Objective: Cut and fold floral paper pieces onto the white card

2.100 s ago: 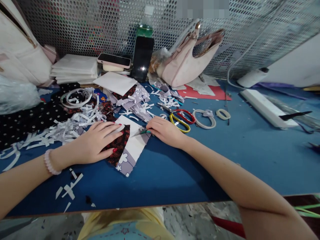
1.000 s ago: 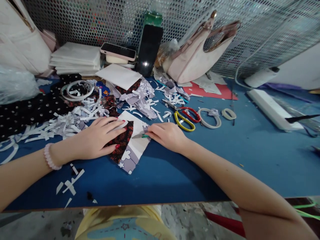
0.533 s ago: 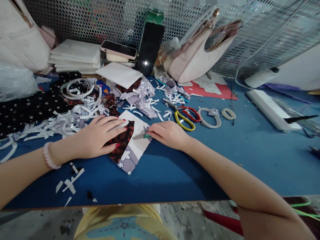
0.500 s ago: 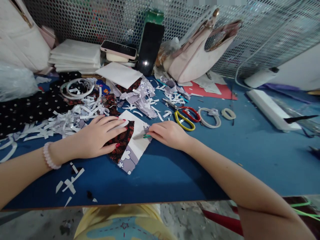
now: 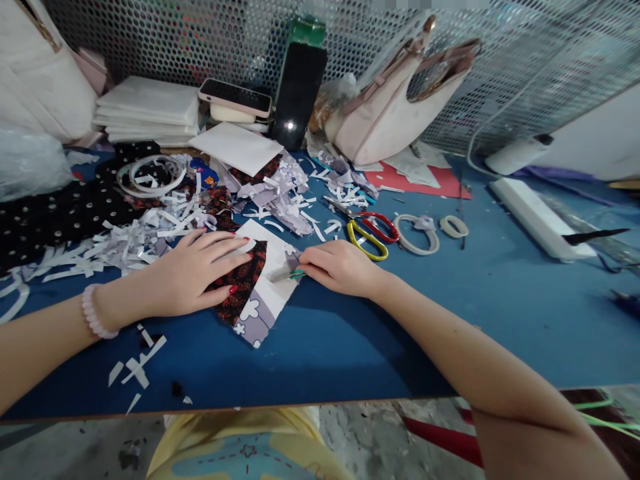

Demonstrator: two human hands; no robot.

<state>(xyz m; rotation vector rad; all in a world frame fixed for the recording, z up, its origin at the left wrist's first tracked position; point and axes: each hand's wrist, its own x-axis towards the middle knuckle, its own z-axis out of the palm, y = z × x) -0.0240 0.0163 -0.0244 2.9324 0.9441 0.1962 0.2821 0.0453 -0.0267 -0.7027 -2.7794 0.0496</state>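
- A white sheet [image 5: 277, 257], with lilac flower-print parts along its near and right edges, lies at an angle on the blue table [image 5: 350, 353], between the two hands.
- A dark piece with a red floral print [image 5: 250, 273] rests on the sheet's left part.
- The left hand [image 5: 197, 273] lies flat over the dark piece, palm down, fingers slightly spread.
- The right hand [image 5: 335, 267] pinches a slim tool with a green part [image 5: 298, 273] between thumb and fingers; the tool's tip points onto the sheet, though its exact shape is too blurred to tell.
- Just beyond the right hand lie scissors [image 5: 354, 219] with one red and one yellow handle, then a pale ring [image 5: 420, 251] and a smaller cream roll [image 5: 457, 234].
- White paper strips [image 5: 130, 240] and lilac scraps [image 5: 280, 200] are heaped behind the left hand and the sheet.
- Farther back, a pale handbag [image 5: 395, 110] leans near a metal mesh [image 5: 225, 33].
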